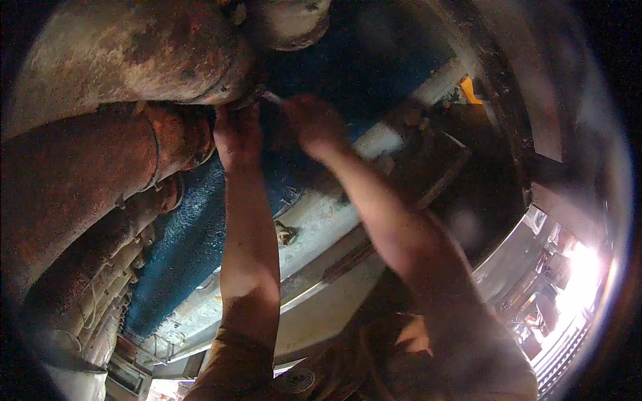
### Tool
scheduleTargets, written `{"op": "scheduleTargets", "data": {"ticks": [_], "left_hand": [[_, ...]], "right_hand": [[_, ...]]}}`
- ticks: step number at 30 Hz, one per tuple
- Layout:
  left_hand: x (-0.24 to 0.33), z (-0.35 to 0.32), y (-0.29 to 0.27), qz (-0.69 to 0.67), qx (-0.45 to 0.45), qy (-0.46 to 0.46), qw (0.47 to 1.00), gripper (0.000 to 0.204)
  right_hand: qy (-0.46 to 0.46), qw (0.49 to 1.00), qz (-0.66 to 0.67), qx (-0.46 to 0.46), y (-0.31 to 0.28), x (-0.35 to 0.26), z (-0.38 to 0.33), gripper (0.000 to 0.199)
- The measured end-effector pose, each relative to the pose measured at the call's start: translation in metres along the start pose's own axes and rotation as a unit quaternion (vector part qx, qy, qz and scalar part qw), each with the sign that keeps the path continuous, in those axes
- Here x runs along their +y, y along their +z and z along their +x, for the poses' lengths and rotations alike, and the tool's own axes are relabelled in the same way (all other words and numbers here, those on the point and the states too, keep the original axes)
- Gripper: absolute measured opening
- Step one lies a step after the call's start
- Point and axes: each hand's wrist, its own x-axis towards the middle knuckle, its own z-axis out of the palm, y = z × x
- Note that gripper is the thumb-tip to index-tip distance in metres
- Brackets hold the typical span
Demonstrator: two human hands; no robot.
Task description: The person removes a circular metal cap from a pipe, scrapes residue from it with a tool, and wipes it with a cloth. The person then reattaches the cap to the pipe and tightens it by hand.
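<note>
Both my arms reach upward under large pipes. My right hand point(314, 123) is closed around a slim, shiny metal tool point(271, 97), whose exact kind I cannot make out. The tool's tip meets a dark fitting point(259, 88) at the edge of the upper pipe point(154, 53), which is thick, mottled and brownish. My left hand point(239, 134) is raised right below that fitting, its fingers bent against the pipe's underside. Shadow hides its fingertips and anything in them. Close to its left side is the end of a rusty reddish pipe point(87, 180) with a band around it.
A blue painted surface point(184, 234) runs behind my arms, edged by a pale metal beam point(321, 214). A rounded metal part point(297, 27) hangs above. To the right are dark frame parts, a small yellow piece point(470, 90) and a glaring bright opening point(578, 281).
</note>
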Motion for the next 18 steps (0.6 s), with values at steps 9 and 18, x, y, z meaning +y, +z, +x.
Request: {"op": "scheduleTargets", "data": {"ticks": [9, 18], "left_hand": [[0.028, 0.004, -0.003, -0.597, 0.048, -0.164, 0.784, 0.041], [0.031, 0.004, 0.003, -0.571, 0.105, -0.228, 0.781, 0.041]], "right_hand": [[-0.035, 0.983, 0.101, -0.15, -0.094, 0.01, 0.105, 0.029], [0.262, 0.899, 0.343, -0.074, -0.013, -0.029, -0.008, 0.026]]}}
